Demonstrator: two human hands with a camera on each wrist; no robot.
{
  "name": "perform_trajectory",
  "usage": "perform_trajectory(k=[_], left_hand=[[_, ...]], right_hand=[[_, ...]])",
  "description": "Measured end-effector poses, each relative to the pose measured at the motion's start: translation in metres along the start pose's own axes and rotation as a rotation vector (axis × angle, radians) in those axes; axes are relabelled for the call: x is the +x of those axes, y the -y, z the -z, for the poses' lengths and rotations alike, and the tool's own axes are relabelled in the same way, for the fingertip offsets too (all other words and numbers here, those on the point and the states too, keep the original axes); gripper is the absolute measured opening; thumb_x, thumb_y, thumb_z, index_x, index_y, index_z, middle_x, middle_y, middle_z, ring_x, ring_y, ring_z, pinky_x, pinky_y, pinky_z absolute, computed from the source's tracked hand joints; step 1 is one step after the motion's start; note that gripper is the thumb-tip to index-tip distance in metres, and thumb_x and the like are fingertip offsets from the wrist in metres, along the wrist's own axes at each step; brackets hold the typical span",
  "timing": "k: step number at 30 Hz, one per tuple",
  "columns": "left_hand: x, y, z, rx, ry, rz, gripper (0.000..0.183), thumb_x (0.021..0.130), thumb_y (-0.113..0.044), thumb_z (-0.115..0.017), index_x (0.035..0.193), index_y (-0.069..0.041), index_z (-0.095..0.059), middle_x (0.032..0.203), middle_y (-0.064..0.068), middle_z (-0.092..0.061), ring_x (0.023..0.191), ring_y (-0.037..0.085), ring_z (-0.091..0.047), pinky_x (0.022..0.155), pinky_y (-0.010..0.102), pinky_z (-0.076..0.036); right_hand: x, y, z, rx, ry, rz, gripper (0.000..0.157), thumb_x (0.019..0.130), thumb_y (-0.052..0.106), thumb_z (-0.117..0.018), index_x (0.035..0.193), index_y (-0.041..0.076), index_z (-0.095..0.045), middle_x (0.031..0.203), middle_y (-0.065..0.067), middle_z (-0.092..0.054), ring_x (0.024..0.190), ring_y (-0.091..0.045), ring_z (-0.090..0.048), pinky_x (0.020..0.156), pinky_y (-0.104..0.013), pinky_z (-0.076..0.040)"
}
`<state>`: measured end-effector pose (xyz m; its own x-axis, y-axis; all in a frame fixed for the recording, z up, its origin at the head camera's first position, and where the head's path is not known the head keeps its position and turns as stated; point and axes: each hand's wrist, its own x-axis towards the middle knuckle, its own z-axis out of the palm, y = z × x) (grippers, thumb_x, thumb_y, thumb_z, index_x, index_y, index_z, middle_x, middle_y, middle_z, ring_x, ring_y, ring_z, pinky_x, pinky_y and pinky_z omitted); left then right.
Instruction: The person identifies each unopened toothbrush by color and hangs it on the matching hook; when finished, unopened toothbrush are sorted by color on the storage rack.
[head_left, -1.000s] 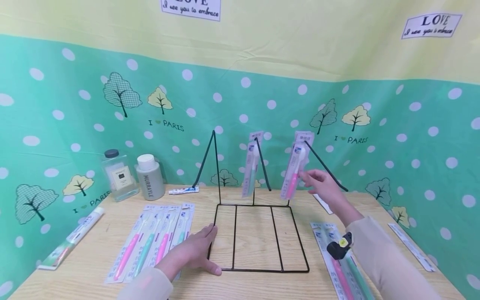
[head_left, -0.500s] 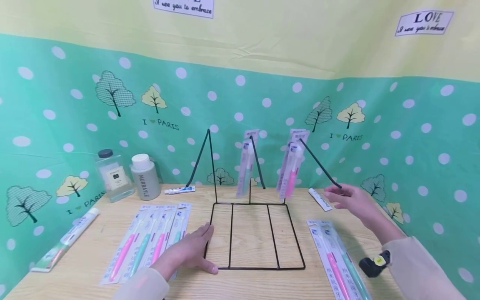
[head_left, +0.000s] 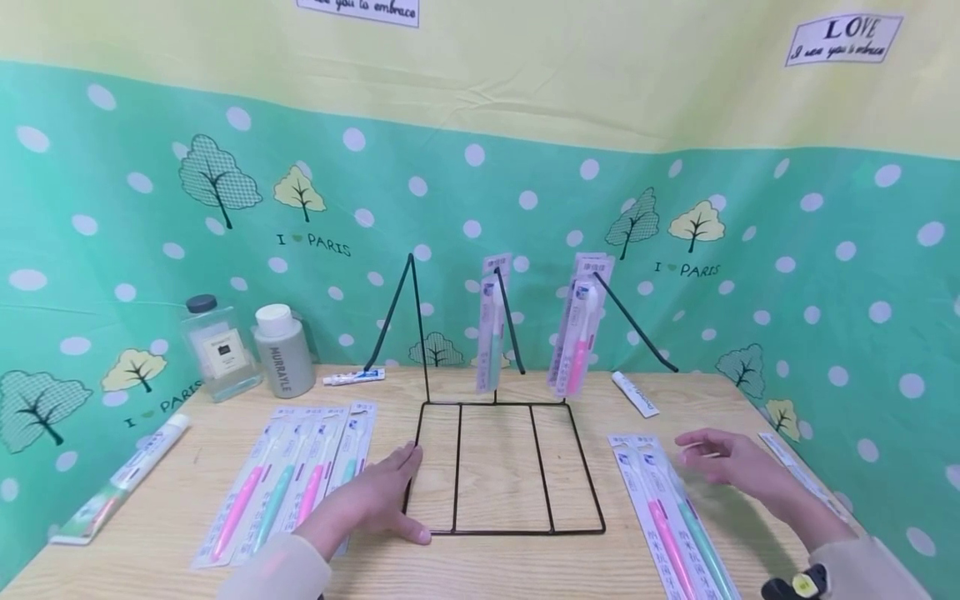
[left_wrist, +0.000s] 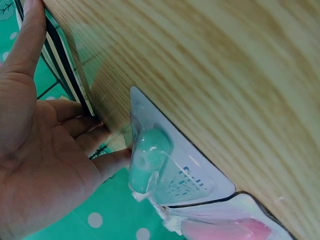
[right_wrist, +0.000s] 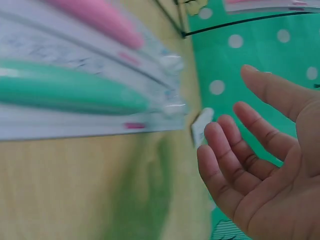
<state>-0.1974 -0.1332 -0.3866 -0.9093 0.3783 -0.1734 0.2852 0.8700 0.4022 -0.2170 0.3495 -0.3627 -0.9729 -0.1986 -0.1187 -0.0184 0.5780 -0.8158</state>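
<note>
My left hand [head_left: 378, 497] rests at the left side of a black wire display rack [head_left: 457, 467], its fingers straight along the frame and the thumb by the front bar. Beside that hand, a packaged green toothbrush [left_wrist: 152, 147] lies close to the little finger in the left wrist view. My right hand [head_left: 738, 467] is empty, fingers loosely bent, just right of a packaged pink toothbrush [head_left: 663, 525] and a packaged green one [right_wrist: 65, 87]. From the rack's middle hook hangs a green toothbrush pack [head_left: 491, 333]; pink toothbrush packs [head_left: 579, 342] hang on the right hook.
Several toothbrush packs [head_left: 240, 512] lie in a row at the left. Toothpaste tubes lie farther out: a large one [head_left: 123, 479] at left and small ones [head_left: 354, 377] behind. A clear bottle [head_left: 222, 354] and a grey bottle [head_left: 283, 354] stand at the back left, before a patterned curtain [head_left: 525, 125].
My right hand has left the pink toothbrush pack on the right hook and moved right, then down toward the packs on the table. My left hand stays at the rack.
</note>
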Motion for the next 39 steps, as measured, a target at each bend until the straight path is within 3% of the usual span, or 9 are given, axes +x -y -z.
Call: perform_trajectory(k=[9,16,21,26,39], left_hand=[[0.001,0.0,0.0,0.007,0.004,-0.005,0.119,0.052,-0.059,-0.074,0.141,0.002,-0.023,0.147,0.021,-0.018,0.133,0.038,-0.018,0.105,0.052,-0.022],[0.002,0.002,0.0,0.017,0.006,-0.008,0.12,0.052,-0.06,-0.073,0.141,0.002,-0.023,0.147,0.021,-0.018,0.133,0.038,-0.019,0.105,0.052,-0.023],[0.002,0.002,-0.001,0.023,0.002,-0.015,0.12,0.052,-0.061,-0.073,0.141,0.002,-0.023,0.147,0.022,-0.018,0.133,0.038,-0.019,0.105,0.051,-0.023],[0.002,0.002,-0.001,0.022,-0.001,-0.015,0.12,0.052,-0.061,-0.073,0.141,0.002,-0.023,0.147,0.022,-0.019,0.133,0.038,-0.019,0.105,0.051,-0.023],[0.001,0.001,-0.001,0.016,-0.003,-0.019,0.121,0.051,-0.059,-0.074,0.141,0.003,-0.023,0.146,0.022,-0.018,0.133,0.038,-0.019,0.105,0.052,-0.022]], right_hand=[[-0.01,-0.018,-0.018,-0.026,0.014,-0.117,0.064,0.082,0.029,-0.066,0.131,-0.003,-0.04,0.106,-0.012,-0.054,0.09,-0.019,-0.052,0.07,-0.032,-0.05],[-0.009,-0.018,-0.029,-0.208,-0.032,-0.104,0.068,0.074,0.035,-0.072,0.125,-0.003,-0.047,0.099,-0.007,-0.052,0.087,-0.018,-0.048,0.07,-0.029,-0.045],[-0.006,-0.014,-0.032,-0.319,-0.056,-0.121,0.074,0.067,0.041,-0.076,0.121,-0.002,-0.05,0.097,-0.006,-0.052,0.087,-0.02,-0.05,0.075,-0.036,-0.045],[-0.005,-0.011,-0.027,-0.34,-0.048,-0.135,0.072,0.064,0.038,-0.077,0.119,-0.001,-0.052,0.1,-0.009,-0.054,0.091,-0.025,-0.052,0.078,-0.046,-0.045],[-0.005,-0.007,-0.027,-0.384,-0.048,-0.178,0.081,0.061,0.04,-0.079,0.118,-0.008,-0.048,0.099,-0.012,-0.055,0.09,-0.027,-0.053,0.078,-0.047,-0.045]])
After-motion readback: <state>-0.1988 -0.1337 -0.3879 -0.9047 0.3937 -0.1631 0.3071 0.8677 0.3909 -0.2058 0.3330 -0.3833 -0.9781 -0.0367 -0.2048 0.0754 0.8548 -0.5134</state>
